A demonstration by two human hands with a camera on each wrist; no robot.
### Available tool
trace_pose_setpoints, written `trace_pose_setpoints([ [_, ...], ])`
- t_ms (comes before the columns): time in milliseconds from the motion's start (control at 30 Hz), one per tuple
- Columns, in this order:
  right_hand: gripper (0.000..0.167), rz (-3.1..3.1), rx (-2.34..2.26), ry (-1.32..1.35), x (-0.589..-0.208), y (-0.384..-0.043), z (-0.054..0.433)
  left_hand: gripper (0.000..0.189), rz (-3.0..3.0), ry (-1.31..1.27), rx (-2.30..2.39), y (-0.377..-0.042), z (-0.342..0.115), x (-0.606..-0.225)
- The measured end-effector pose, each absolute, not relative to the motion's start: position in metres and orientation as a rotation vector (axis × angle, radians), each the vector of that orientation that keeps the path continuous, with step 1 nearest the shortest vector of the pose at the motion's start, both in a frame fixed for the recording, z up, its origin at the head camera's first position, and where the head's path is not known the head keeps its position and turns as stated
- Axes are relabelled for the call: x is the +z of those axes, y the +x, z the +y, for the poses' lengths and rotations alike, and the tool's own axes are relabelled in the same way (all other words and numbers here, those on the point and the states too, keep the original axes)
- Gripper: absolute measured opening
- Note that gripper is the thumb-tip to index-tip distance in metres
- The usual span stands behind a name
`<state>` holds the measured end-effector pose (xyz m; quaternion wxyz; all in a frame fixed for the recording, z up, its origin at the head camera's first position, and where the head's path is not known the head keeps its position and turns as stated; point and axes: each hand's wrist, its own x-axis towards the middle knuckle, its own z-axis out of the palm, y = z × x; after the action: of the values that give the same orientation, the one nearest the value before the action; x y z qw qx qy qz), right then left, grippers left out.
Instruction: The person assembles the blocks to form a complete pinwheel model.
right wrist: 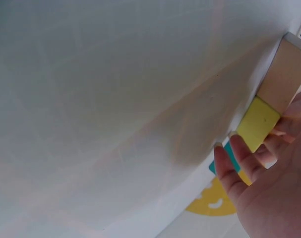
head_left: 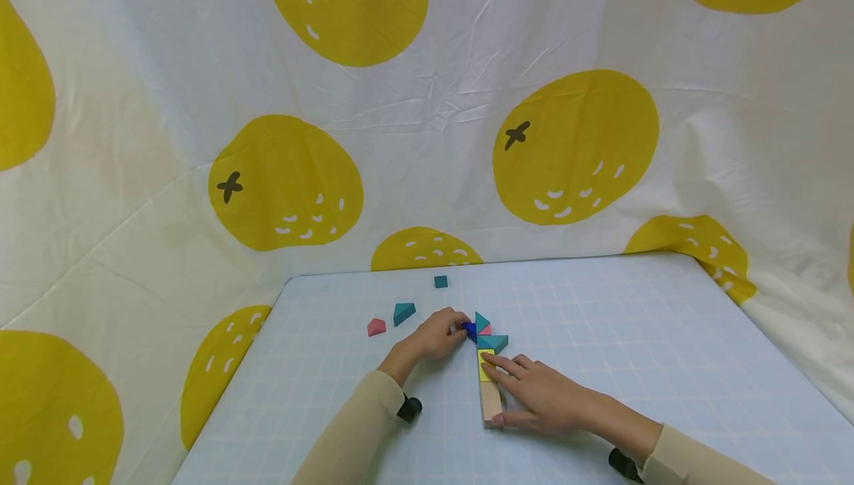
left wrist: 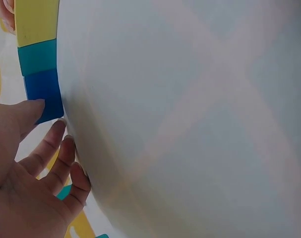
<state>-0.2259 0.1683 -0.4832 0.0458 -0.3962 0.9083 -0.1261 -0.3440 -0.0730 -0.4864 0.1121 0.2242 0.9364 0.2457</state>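
**Blue block pinched against the far end of a block row**

By the left hand (head_left: 440, 332), a blue triangular block (head_left: 471, 331) is pinched between thumb and fingertips, the grip barely parted and the other fingers loosely bent. By the right hand (head_left: 543, 392), half spread, nothing is gripped: a yellow rectangular block (head_left: 486, 366) is touched by its fingers, and the near end of a plain wooden block (head_left: 491, 402) by its thumb.

If the blue block were pushed too hard, the upper teal triangular block (head_left: 482, 322) and the small pink block (head_left: 486, 330), just right of the left fingertips, could be shunted out of line. A slip of the right fingers could skew the row, since its pieces appear only to be butted together. The lower teal triangular block (head_left: 496, 342), beyond the right fingertips, could be nudged too.

Smooth, flat-coloured faces are shown by the painted pieces; pale, uncoated-looking wood is shown by the plain one. Left of the left hand, a faceted pink block (head_left: 376, 327) and a wedge-like teal block (head_left: 403, 313) are left loose; beyond it, a dark teal square-faced block (head_left: 441, 282). All are borne by a pale, faintly gridded tabletop (head_left: 600, 322).
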Motion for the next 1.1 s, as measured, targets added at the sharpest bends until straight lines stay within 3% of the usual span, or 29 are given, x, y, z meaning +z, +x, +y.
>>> trace_pose_setpoints([
  [733, 0.086, 2.76, -0.392, -1.181, -0.48, -0.225, 0.167, 0.026, 2.75, 0.692, 0.726, -0.341, -0.074, -0.484],
  [1100, 0.089, 2.749, -0.381, -1.136, -0.479, -0.227, 0.165, 0.044, 2.768, 0.62, 0.764, -0.338, -0.095, -0.48],
])
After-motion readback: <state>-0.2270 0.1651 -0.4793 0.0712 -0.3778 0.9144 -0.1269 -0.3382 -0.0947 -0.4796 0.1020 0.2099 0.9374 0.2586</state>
